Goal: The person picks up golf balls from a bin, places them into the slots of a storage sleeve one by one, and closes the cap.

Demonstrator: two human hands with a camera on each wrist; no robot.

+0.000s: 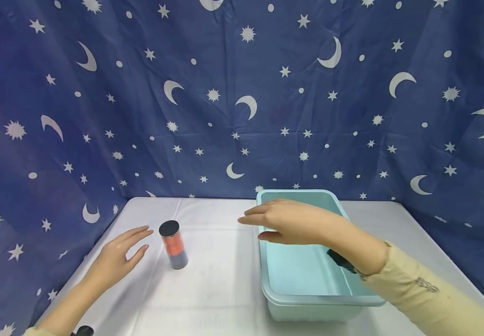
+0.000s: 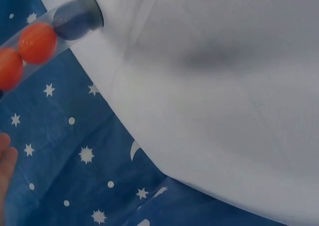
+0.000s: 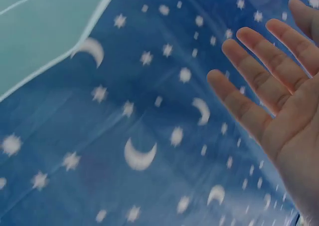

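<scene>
A clear tube of balls with a black cap stands upright on the left part of the table. Orange balls and a dark blue ball show through its wall in the left wrist view. Just left of the tube is my left hand, fingers extended toward it with a gap between. My right hand hovers over the left side of a pale turquoise bin. Its fingers are spread and its palm holds nothing, as the right wrist view shows. No contents show in the visible part of the bin.
A white cloth covers the table. Behind it and along both sides hangs a dark blue curtain with white moons and stars. The bin's raised rim stands between the tube and the table's right side.
</scene>
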